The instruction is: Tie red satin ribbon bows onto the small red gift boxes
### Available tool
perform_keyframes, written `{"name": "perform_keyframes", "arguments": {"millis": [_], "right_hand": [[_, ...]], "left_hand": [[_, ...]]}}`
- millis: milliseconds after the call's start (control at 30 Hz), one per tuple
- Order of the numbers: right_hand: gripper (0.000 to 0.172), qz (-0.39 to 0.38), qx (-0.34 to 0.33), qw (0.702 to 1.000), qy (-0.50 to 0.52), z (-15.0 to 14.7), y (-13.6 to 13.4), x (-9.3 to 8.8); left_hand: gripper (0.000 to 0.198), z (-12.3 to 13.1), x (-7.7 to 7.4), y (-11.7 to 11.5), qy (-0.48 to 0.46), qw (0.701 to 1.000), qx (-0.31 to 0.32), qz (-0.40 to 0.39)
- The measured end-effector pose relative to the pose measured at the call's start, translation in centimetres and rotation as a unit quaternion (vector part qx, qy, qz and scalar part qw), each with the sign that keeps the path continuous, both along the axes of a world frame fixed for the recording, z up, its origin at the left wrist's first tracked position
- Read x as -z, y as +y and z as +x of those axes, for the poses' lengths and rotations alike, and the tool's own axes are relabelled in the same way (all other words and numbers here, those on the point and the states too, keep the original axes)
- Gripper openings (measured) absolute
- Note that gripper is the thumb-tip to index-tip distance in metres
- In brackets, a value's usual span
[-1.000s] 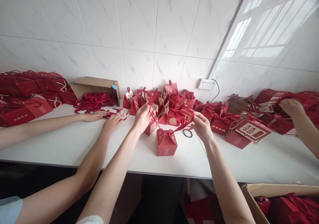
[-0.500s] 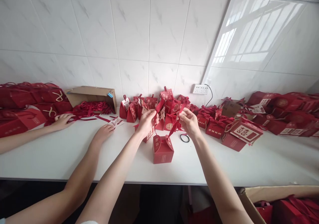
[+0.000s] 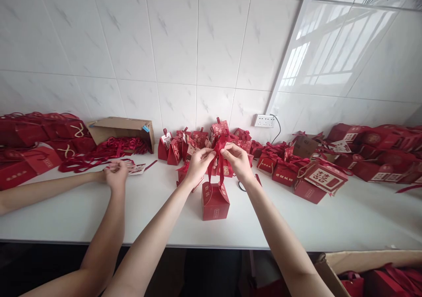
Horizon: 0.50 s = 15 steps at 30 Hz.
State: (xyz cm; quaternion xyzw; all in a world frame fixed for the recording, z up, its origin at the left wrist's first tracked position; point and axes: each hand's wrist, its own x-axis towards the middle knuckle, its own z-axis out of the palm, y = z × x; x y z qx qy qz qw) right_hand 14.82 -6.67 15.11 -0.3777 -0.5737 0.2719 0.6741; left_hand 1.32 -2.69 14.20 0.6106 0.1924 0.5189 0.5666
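Note:
A small red gift box point(image 3: 216, 204) stands on the white table in front of me, and a red ribbon point(image 3: 222, 174) rises from its top. My left hand point(image 3: 201, 164) pinches the ribbon above the box. Close beside it, my right hand point(image 3: 236, 158) pinches the same ribbon from the other side. The fingertips of both hands nearly meet, and the ribbon's crossing is partly hidden by them. Right behind my hands is a cluster of finished-looking red boxes point(image 3: 219, 127) with tags. A black ring point(image 3: 241, 186) lies by my right wrist.
A co-worker's hands point(image 3: 117, 174) are at the left, beside a printed card point(image 3: 138, 169). Loose red ribbons point(image 3: 121, 146) spill from a cardboard box point(image 3: 120, 123). Red boxes point(image 3: 310, 190) are heaped at right. A socket strip point(image 3: 263, 120) is on the wall; an open carton point(image 3: 372, 257) stands low at right.
My hands have come together over the box, bringing the ribbon ends from apart to close. The co-worker's hands have moved together, with ribbon drawn out across the table near them.

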Motion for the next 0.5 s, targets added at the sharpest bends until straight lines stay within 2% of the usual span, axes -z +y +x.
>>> {"name": "perform_keyframes", "arguments": {"millis": [100, 200, 300, 400, 500], "right_hand": [[0.025, 0.0, 0.007, 0.999, -0.049, -0.5, -0.2, -0.3], [0.029, -0.016, 0.022, 0.998, -0.062, -0.9, -0.3, -0.6], [0.04, 0.003, 0.045, 0.997, -0.056, -1.4, -0.5, -0.9], [0.055, 0.009, 0.034, 0.999, -0.039, -1.7, -0.6, -1.1], [0.057, 0.017, 0.041, 0.999, -0.014, -1.6, -0.7, -1.0]], "left_hand": [[0.02, -0.4, -0.5, -0.5, 0.033, 0.999, 0.008, 0.037], [0.018, -0.8, -0.8, -0.9, 0.032, 0.998, 0.047, 0.04], [0.025, -1.0, -1.1, -1.0, 0.01, 0.998, 0.068, 0.003], [0.032, -1.0, -1.3, -0.8, -0.007, 0.996, 0.066, -0.055], [0.038, -1.0, -1.7, -0.6, -0.025, 0.993, 0.059, -0.1]]}}
